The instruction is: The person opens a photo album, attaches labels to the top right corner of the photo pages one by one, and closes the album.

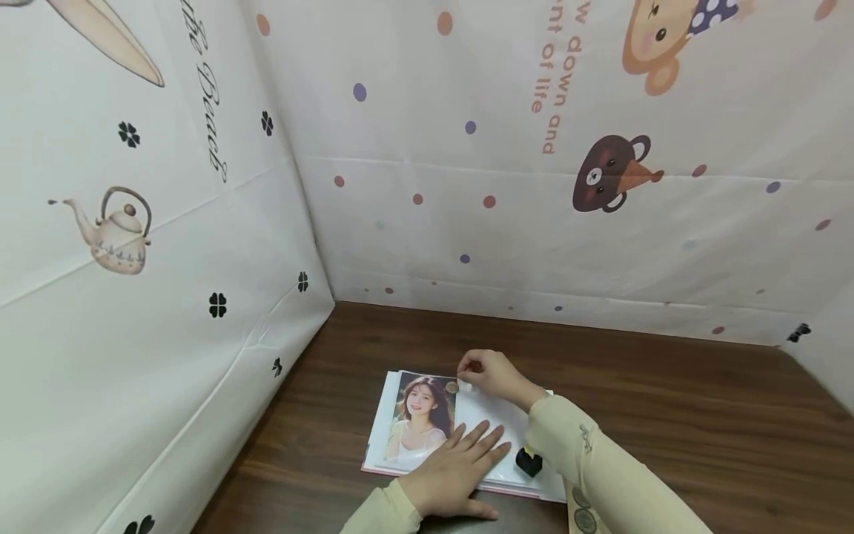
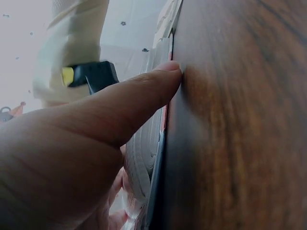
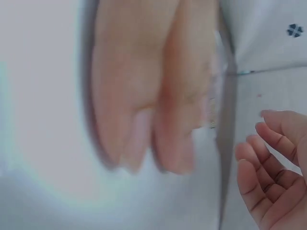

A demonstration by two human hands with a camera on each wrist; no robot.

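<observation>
White pages of an open, red-edged photo album (image 1: 499,409) lay on the dark brown wood-grain desk (image 1: 300,445), lower centre of the frame. Its left page bore a glossy colour portrait print (image 1: 422,437). Fingers spread, the left hand (image 1: 454,469) rested flat across the album's lower middle. Above it, the right hand (image 1: 497,374) bent its fingers toward the thumb at the right page's top; whether it pinched anything I couldn't tell.

Left grip (image 1: 455,469) splayed, right grip (image 1: 495,375) curled
</observation>
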